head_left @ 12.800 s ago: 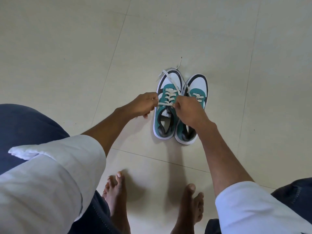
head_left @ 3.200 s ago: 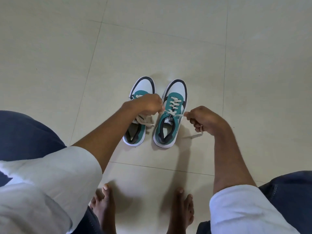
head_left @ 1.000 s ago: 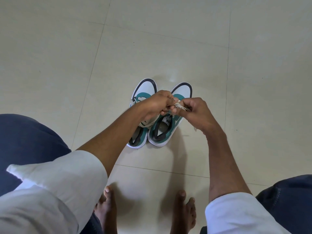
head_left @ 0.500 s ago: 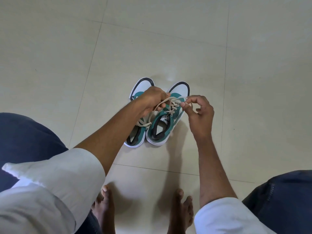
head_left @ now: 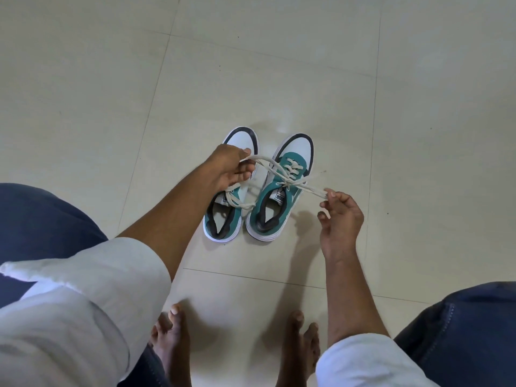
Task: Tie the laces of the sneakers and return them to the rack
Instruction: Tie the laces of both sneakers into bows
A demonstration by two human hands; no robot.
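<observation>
Two teal, white and black sneakers stand side by side on the floor, toes pointing away from me. The left sneaker (head_left: 223, 216) has a tied bow over its tongue and is partly hidden by my left hand. The right sneaker (head_left: 282, 196) has cream laces (head_left: 279, 174) pulled out sideways in two loops. My left hand (head_left: 231, 167) pinches the left loop above the left sneaker's toe. My right hand (head_left: 339, 216) pinches the right loop with thumb and forefinger, to the right of the shoe.
Pale tiled floor (head_left: 418, 135) stretches all round the shoes. My two bare feet (head_left: 170, 344) are close below them, with my knees in dark jeans (head_left: 42, 224) at both lower corners. No rack is in view.
Over the last second my hands have moved apart from above the right sneaker, drawing its lace loops out to the left and right. The shoes have stayed in place.
</observation>
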